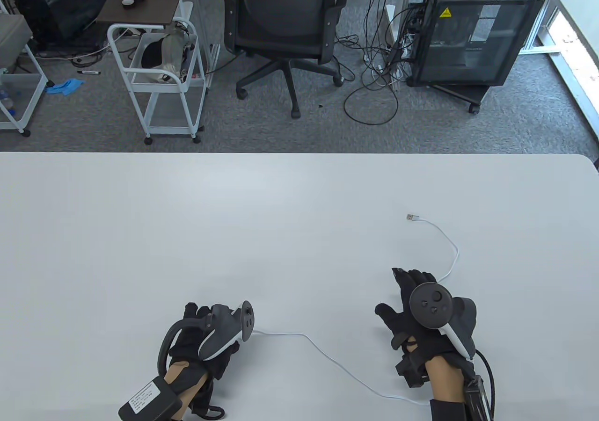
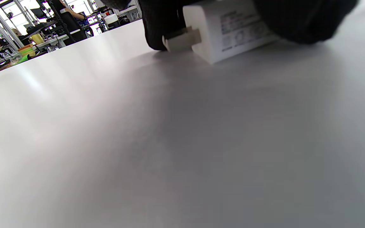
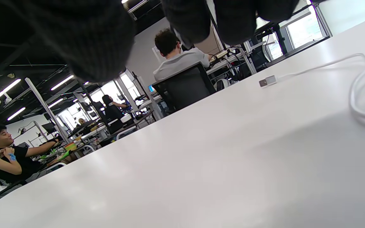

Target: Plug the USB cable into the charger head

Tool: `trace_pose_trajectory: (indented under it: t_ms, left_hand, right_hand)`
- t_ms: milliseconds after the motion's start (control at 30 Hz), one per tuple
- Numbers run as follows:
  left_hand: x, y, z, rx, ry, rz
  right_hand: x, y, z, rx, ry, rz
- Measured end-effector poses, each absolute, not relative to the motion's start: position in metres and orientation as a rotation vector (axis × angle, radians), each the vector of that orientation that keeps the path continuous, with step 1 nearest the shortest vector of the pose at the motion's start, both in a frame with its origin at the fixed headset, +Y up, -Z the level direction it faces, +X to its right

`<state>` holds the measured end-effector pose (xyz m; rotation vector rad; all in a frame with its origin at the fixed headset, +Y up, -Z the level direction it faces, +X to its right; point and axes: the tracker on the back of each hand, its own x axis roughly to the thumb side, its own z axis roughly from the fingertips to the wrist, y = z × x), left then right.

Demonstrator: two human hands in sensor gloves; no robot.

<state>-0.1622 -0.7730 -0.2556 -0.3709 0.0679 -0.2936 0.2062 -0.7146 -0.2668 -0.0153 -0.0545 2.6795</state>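
Two gloved hands rested on the white tabletop (image 1: pixel 187 215), near its bottom edge. The left hand (image 1: pixel 206 337) lay close to the bottom edge, left of the middle. In the left wrist view its dark fingers (image 2: pixel 299 19) pressed on both sides of the white charger head (image 2: pixel 230 31), which sat on the tabletop with its prongs sticking out.

The right hand (image 1: pixel 416 318) lay flat nearer the right side, with its fingers spread apart and holding nothing. The white USB cable (image 1: pixel 327 355) ran from beside the left hand across to the right wrist. It came out again past the right fingers and curved toward the far edge. Its plug (image 1: pixel 412 217) lay bare on the tabletop, well apart from the charger head.
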Motion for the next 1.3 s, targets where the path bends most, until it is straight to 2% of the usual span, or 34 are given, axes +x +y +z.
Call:
trace_pose_trajectory:
  t_ms: [267,367,500,667,867,1300]
  left_hand:
    - [-0.171,-0.769,-0.253,-0.417,0.025,-0.209]
    - [-0.172,-0.757,-0.249,-0.357,-0.003,-0.212]
    - [-0.175,-0.739,-0.246,-0.31,-0.036,-0.059]
    - [-0.183,-0.711,-0.235,-0.183,-0.06,0.033]
    - [-0.198,-0.697,-0.235,-0.092,0.014,0.029]
    - [-0.243,-0.696,-0.246,-0.164,0.197,0.175]
  right_hand:
    - [0.206,-0.714,-0.267,-0.015,-0.043,2.682]
    - [0.207,-0.711,-0.266,-0.02,-0.055,2.667]
    - [0.21,-0.709,-0.266,-0.026,-0.068,2.653]
    - [0.21,-0.709,-0.266,-0.029,-0.065,2.654]
    - [0.207,-0.708,-0.266,-0.002,-0.06,2.647]
    - [0.205,-0.708,-0.266,0.016,-0.038,2.635]
